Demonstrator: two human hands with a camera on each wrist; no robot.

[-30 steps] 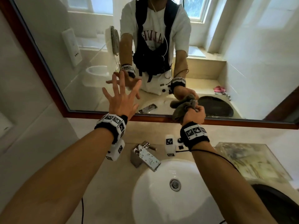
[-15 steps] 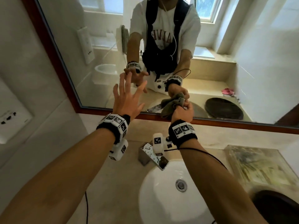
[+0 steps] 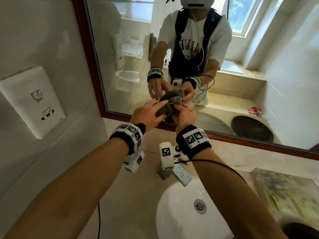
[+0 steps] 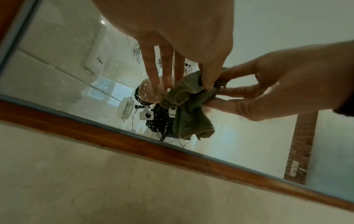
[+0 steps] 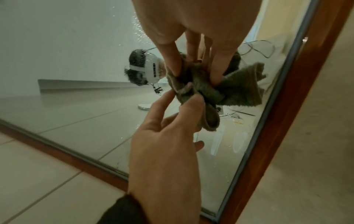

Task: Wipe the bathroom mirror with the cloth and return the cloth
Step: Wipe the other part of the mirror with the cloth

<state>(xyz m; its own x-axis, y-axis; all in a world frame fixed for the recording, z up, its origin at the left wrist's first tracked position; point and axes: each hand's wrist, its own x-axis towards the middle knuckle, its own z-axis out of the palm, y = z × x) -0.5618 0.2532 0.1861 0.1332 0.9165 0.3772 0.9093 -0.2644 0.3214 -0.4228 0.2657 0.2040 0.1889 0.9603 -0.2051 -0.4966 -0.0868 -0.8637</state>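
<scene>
The olive-grey cloth (image 3: 163, 110) is bunched up just in front of the mirror (image 3: 120, 49), near its brown lower frame. My right hand (image 3: 181, 114) pinches it between thumb and fingers, plain in the right wrist view, where the right hand (image 5: 195, 65) grips the cloth (image 5: 241, 91). My left hand (image 3: 155, 107) reaches in from the left with straight fingers that touch the cloth's near folds. In the left wrist view the left hand (image 4: 172, 72) rests its fingertips on the cloth (image 4: 189, 121) while the right hand (image 4: 239, 97) holds it. Small water drops speckle the glass (image 4: 57, 68).
Below the hands are a chrome faucet (image 3: 174, 171) and a white sink (image 3: 181, 221) set in a beige counter. A white socket panel (image 3: 34, 100) is on the left wall. A plastic-wrapped item (image 3: 284, 192) lies at the right, with a dark round opening (image 3: 302, 230) beside it.
My left hand, spread out near the glass before, has come down and right onto the cloth. My right hand has carried the cloth left to meet it. The head view has turned left.
</scene>
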